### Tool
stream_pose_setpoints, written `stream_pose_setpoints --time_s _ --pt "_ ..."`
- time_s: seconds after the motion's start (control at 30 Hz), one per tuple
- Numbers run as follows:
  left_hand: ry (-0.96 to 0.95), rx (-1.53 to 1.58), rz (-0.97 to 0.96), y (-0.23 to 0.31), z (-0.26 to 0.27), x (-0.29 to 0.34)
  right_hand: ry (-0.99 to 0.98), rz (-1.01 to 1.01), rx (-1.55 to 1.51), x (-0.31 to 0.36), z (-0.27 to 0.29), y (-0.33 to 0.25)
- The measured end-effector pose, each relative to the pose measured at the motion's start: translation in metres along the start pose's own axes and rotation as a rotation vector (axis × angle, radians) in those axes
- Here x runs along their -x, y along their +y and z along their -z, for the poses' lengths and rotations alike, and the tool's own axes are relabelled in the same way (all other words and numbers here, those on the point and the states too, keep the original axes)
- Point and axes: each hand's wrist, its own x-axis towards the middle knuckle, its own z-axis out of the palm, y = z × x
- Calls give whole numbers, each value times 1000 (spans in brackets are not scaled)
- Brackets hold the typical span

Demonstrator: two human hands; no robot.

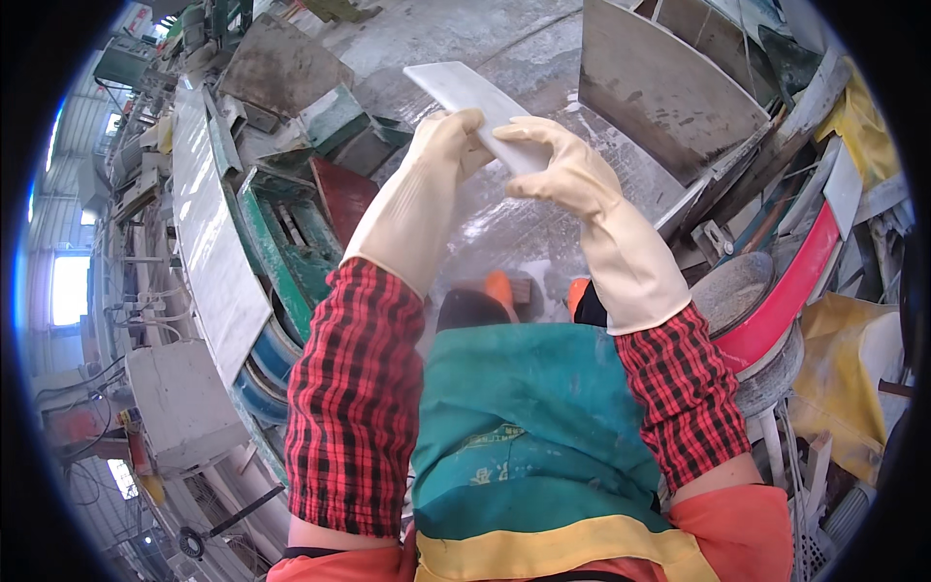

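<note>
White slab (473, 89) — left hand (442, 143) and right hand (574, 172) (both gloved) grip it.

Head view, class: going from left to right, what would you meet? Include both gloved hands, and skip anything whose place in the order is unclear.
Bright window → long pale slab → green metal frame → left gloved hand → right gloved hand → red curved band.

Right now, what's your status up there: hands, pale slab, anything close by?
Left hand and right hand gloved, both gripping pale slab. Slab held up off the floor. Grey-brown panel beyond, to the right.
</note>
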Motion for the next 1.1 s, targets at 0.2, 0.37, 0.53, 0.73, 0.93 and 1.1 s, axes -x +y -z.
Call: stream_pose_setpoints --time_s 0.2,0.37,0.53,0.73,0.93,1.1 --pt "201 253 -208 -5 55 27 137 182 -33 -9 -14 -6" --pt "428 482 -449 18 140 95 357 -37 -345 -16 2 23" --pt "595 569 -488 -13 278 214 388 -118 -357 -23 1 39" --pt "846 877 -648 -101 354 322 271 -97 -303 -29 -21 55" --pt "967 998 -521 -148 390 310 193 -61 -146 -32 -5 98" --pt "924 1017 -526 -174 431 290 225 -157 -142 -17 1 86"
